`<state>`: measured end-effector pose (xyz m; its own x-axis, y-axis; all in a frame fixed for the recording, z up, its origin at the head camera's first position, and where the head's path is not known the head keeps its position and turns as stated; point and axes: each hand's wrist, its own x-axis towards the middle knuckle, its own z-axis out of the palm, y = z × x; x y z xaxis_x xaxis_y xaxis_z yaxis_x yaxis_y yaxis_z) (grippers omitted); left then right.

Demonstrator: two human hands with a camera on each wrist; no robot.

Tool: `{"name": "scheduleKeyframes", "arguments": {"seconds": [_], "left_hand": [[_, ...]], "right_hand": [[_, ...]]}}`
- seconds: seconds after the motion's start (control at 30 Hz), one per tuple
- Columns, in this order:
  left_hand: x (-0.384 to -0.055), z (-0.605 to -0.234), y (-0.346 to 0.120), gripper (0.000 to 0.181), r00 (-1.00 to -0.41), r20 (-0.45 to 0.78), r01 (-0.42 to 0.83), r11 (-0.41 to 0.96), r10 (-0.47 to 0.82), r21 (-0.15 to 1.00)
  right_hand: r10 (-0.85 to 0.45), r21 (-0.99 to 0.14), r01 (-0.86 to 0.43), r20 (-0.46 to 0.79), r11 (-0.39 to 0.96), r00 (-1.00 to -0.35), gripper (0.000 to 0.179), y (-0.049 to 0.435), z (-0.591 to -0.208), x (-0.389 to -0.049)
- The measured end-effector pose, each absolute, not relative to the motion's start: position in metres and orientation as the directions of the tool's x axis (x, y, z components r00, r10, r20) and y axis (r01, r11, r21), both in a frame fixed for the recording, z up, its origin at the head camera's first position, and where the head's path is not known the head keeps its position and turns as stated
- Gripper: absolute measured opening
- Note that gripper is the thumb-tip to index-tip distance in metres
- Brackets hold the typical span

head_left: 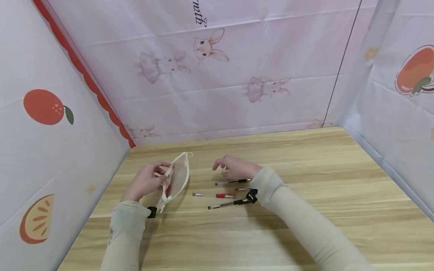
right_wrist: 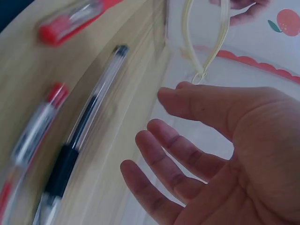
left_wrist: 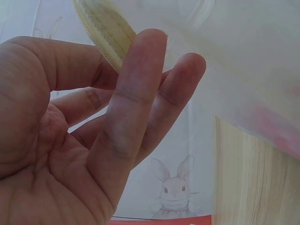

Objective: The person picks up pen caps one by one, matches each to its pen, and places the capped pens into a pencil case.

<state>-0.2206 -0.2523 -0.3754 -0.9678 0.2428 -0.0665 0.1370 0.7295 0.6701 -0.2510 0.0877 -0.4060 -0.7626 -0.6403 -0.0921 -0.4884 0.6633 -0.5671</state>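
Observation:
My left hand [head_left: 148, 180] pinches the zipper edge of a translucent pouch [head_left: 179, 175] with a cream zipper, holding its mouth open. Something red shows inside the pouch, blurred pink through its wall in the left wrist view. My right hand [head_left: 237, 167] hovers over the table to the right of the pouch, fingers loosely bent around nothing. Below it lie a black gel pen [head_left: 233, 182] and a red pen [head_left: 242, 189] partly hidden by the wrist. Nearer to me are another red gel pen [head_left: 214, 195] and another black gel pen [head_left: 228, 204].
The pens and pouch are on a wood-grain table [head_left: 322, 162]. Cloth-covered walls with printed rabbits and fruit stand at the back, left and right. A ring pull [head_left: 189, 154] hangs at the far end of the pouch's zipper. Dark straps circle both wrists.

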Motion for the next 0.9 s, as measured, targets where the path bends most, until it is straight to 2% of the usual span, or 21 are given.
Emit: {"name": "scheduleKeyframes", "arguments": {"seconds": [0.3,0.9], "left_hand": [[-0.219,-0.376,-0.254,0.042,-0.966,-0.089,0.120,0.724,0.243,0.679],[-0.221,-0.375,-0.253,0.041,-0.966,-0.089,0.126,0.738,0.244,0.663]], "right_hand": [[-0.633,-0.526,-0.489,-0.129,0.696,-0.763,0.050,0.100,-0.407,-0.249],[-0.628,-0.492,-0.491,-0.157,0.719,-0.762,0.048,0.108,-0.413,-0.250]]}}
